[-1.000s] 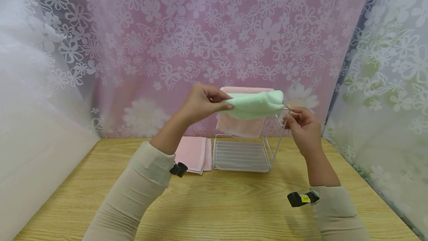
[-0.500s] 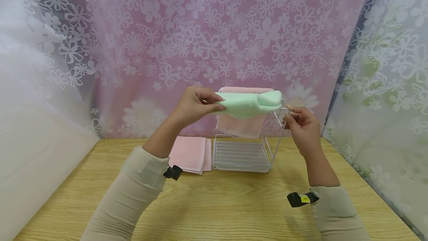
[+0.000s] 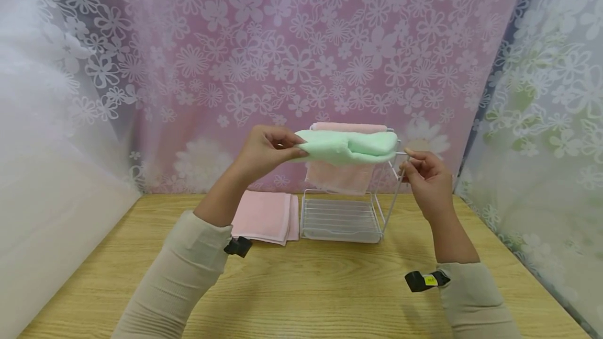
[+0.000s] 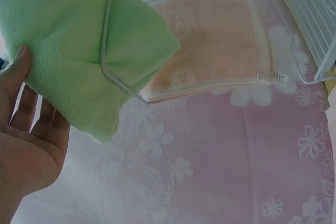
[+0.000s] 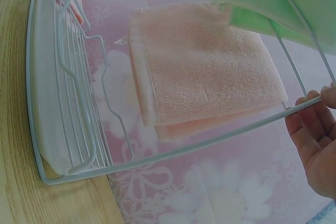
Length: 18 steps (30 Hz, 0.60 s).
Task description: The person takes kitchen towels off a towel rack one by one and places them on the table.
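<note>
A soft green towel (image 3: 330,145) lies bunched across the upper bars of a white wire rack (image 5: 68,72). My left hand (image 3: 267,149) pinches its left end between thumb and fingers. In the left wrist view the green towel (image 4: 63,40) sags beneath a bent rack wire. My right hand (image 3: 427,179) grips the upper right corner of the rack frame, with finger and thumb on the rod in the right wrist view. Behind the green cloth a peach towel (image 5: 205,72) hangs folded over the rear bar. The green towel partly hides it in the head view.
Folded pink towels (image 3: 264,213) lie on the wooden table (image 3: 301,297), left of the rack. A pale tray (image 3: 341,235) sits under the rack's lower wires. Flowered curtains (image 3: 301,41) stand behind and at the sides.
My left hand has moved left and slightly down, drawing the green towel's left end leftward across the bars. The towel's front fold has spread wider. My right hand stays on the rack corner.
</note>
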Available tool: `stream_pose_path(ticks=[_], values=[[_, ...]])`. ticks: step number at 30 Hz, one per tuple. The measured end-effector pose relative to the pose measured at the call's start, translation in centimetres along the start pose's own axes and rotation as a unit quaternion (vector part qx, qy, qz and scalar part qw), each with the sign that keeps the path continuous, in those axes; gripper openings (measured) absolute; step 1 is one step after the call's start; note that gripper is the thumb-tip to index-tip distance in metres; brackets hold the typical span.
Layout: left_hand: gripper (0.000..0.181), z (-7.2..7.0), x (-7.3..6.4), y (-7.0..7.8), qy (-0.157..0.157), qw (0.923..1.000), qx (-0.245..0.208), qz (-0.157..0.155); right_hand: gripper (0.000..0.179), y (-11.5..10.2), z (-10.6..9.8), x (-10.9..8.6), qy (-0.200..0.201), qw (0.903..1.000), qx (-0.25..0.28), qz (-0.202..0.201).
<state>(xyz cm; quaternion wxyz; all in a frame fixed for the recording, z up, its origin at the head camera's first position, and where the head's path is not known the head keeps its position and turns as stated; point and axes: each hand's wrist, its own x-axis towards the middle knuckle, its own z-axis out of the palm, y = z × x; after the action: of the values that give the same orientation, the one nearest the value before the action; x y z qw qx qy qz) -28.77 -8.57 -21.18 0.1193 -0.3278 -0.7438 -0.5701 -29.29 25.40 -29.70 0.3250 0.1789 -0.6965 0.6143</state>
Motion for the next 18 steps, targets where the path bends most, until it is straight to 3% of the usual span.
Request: stream_pose_path(ticks=[10, 18], values=[[0.012, -1.1, -0.4, -0.2, 0.044, 0.9990, 0.012, -0.005, 0.028, 0.1, 0.0, 0.1, -0.002, 1.0000, 0.006, -0.003], [0.008, -2.2, -0.6, -0.7, 0.077, 0.9959, -0.039, 0.026, 0.028, 0.2, -0.1, 0.0, -0.006, 0.9998, 0.018, -0.002]])
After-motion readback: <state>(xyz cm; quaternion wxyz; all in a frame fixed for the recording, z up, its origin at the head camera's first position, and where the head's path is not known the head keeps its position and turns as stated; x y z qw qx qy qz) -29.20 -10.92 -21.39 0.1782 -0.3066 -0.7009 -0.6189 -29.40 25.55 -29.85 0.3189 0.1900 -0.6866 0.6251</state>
